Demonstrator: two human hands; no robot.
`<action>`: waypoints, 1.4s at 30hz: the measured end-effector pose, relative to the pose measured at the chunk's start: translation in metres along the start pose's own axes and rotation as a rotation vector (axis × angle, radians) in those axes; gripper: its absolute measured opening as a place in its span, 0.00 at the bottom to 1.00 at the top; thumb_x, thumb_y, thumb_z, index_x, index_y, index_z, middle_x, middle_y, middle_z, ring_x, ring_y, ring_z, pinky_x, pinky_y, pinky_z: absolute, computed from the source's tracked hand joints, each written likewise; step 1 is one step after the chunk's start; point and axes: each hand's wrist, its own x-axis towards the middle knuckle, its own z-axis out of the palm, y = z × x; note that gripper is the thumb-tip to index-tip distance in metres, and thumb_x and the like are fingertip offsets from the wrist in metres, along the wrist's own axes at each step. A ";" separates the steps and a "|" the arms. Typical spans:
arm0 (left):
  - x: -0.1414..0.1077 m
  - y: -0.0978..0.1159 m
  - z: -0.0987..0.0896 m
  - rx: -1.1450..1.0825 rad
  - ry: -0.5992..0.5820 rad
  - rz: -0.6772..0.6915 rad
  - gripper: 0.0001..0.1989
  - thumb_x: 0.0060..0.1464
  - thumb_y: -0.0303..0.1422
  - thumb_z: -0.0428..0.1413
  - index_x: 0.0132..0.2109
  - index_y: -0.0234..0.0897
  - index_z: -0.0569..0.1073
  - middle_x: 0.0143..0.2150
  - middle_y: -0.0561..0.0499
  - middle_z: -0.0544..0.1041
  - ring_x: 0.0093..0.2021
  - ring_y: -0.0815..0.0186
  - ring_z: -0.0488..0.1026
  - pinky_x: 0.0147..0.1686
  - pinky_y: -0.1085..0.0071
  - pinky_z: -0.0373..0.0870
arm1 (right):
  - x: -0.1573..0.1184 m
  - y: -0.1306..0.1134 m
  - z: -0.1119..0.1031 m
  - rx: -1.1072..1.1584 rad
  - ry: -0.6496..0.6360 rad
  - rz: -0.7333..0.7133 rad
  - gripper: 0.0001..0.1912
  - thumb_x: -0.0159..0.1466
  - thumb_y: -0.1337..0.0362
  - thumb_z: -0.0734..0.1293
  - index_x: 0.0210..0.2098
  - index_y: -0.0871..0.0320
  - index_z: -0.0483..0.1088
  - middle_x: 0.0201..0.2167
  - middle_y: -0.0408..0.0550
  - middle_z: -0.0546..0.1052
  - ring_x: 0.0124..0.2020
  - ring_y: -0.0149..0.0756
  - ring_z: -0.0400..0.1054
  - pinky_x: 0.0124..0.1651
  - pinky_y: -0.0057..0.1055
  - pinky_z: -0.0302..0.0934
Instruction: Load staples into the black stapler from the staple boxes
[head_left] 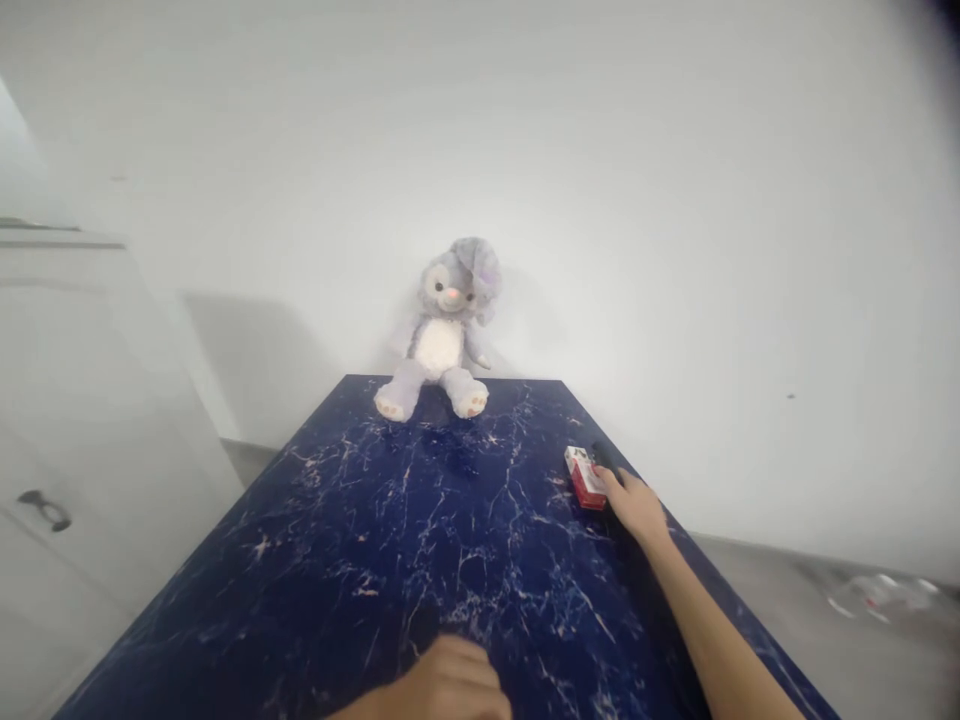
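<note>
Red-and-white box [587,482] is lying on bench [337,560] at right hand's [637,508] ten o'clock, long axis running eleven-to-five, thumb [612,486] touching, finger opening and grip unclear; left hand [459,680] is curling farther off, hold unclear.

The left hand [461,680] is cut off by the bottom edge, its curled fingertips out of sight, so whether it holds anything cannot be told. The right hand [636,503] hides most of its own fingers; its thumb covers part of a red-and-white box [587,480], whose print is too small to read. The bottom edge crops the right forearm [709,620] and the near end of the blue marbled desk [450,540]. A white cabinet [75,350] runs off the left edge. Clear items on the floor [892,597] are too blurred to identify.
</note>
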 end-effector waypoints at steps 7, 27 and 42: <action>-0.094 -0.057 -0.073 0.181 0.393 -0.831 0.11 0.63 0.32 0.51 0.51 0.41 0.69 0.32 0.53 0.78 0.22 0.69 0.72 0.27 0.70 0.70 | -0.015 -0.056 0.021 0.073 -0.139 -0.139 0.26 0.65 0.43 0.58 0.39 0.55 0.78 0.39 0.53 0.81 0.42 0.48 0.75 0.43 0.34 0.62; -0.166 -0.127 -0.111 0.594 0.497 -1.402 0.22 0.64 0.37 0.50 0.62 0.37 0.67 0.60 0.38 0.70 0.62 0.49 0.66 0.62 0.48 0.63 | -0.110 -0.320 0.215 0.319 -0.212 -0.420 0.33 0.71 0.52 0.53 0.67 0.68 0.56 0.57 0.69 0.71 0.56 0.53 0.70 0.59 0.45 0.60; -0.153 -0.117 -0.113 0.590 0.204 -1.282 0.12 0.59 0.39 0.59 0.49 0.44 0.75 0.48 0.50 0.78 0.43 0.60 0.76 0.45 0.66 0.71 | -0.083 -0.294 0.223 0.530 -0.132 -0.495 0.19 0.69 0.62 0.53 0.47 0.53 0.73 0.45 0.47 0.80 0.47 0.38 0.73 0.52 0.32 0.62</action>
